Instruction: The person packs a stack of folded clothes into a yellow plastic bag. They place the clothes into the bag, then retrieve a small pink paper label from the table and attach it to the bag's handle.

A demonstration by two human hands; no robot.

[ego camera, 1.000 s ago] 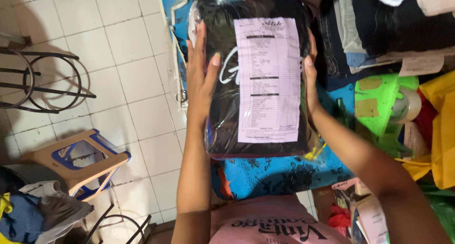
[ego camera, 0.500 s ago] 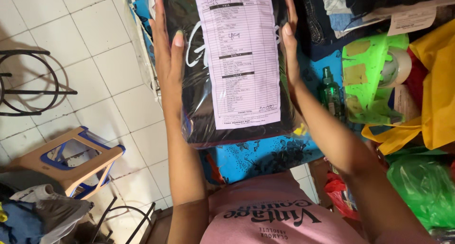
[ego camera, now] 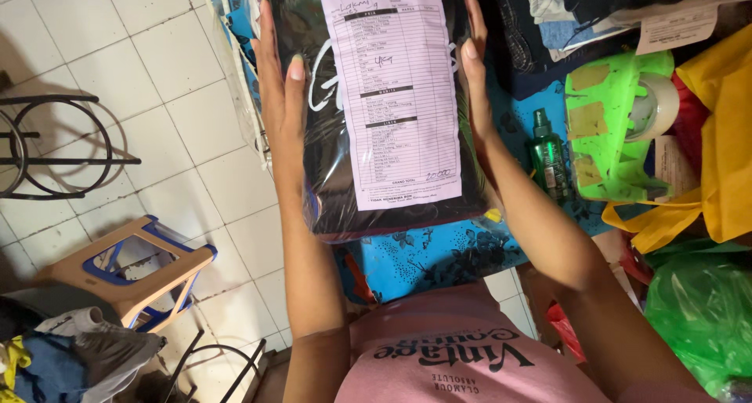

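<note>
I hold a clear plastic bag of dark folded clothes [ego camera: 337, 168] upright in front of me. A pale pink printed slip [ego camera: 395, 97] lies under the plastic on its front. My left hand [ego camera: 280, 82] presses flat along the bag's left edge, fingers up. On the bag's right edge my right hand [ego camera: 472, 66] presses the same way. Below the bag lies a blue flowered cloth [ego camera: 439, 254].
A bright green tape dispenser [ego camera: 611, 129] and a small green spray bottle [ego camera: 550, 152] lie right of the bag. Yellow cloth [ego camera: 717, 137] and a green plastic bag [ego camera: 701, 317] sit at far right. A low plastic stool [ego camera: 133, 270] and metal stool frame [ego camera: 47, 144] stand on the tiled floor.
The bag has moved up in the view, so its top is now cut off. Both hands stay on its sides.
</note>
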